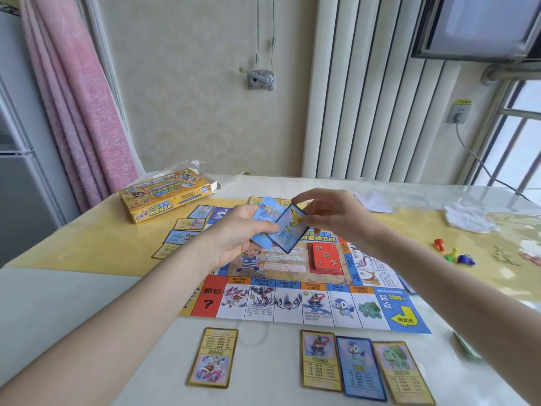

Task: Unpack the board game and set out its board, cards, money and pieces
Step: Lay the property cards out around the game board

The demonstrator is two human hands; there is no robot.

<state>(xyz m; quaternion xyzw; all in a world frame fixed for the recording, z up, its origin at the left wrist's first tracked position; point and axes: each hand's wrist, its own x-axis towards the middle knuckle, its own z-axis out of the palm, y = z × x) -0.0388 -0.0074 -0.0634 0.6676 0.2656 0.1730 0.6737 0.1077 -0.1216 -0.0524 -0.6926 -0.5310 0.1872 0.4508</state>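
Note:
The paper game board (292, 300) lies flat in the middle of the table, with a red card deck (326, 256) on its centre. My left hand (237, 235) grips a small stack of blue property cards (265, 222) above the board. My right hand (330, 213) pinches the top dark-edged blue card (288, 230) of that stack. Several property cards (361, 367) lie face up along the board's near edge, one more (213, 357) to their left. More cards (184, 230) lie beyond the board's left side. Coloured pawns (453, 253) sit at the right.
The yellow game box (164, 194) lies at the table's far left with clear wrapping behind it. White paper (374, 202) and a crumpled white tissue (468, 219) lie at the far right. A wall and radiator stand behind the table; a pink curtain hangs on the left.

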